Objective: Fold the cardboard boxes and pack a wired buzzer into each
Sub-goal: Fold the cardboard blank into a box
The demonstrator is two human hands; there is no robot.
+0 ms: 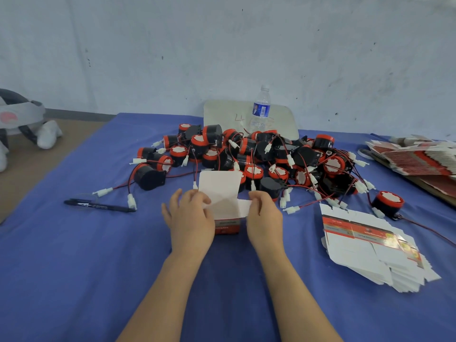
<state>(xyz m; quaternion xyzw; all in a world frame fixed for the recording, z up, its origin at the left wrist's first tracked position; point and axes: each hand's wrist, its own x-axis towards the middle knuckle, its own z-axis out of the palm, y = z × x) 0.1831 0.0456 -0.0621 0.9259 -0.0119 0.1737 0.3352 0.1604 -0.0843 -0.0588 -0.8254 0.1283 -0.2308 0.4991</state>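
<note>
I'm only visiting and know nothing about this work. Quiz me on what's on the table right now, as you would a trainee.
1. True or false: the left hand and right hand each hold a side flap of the open box.
2. The black pen lies: A) left of the box, B) right of it, C) inside it.
3. Fill in: the water bottle stands behind a heap of wired ____.
Key: 1 true; 2 A; 3 buzzers.
</note>
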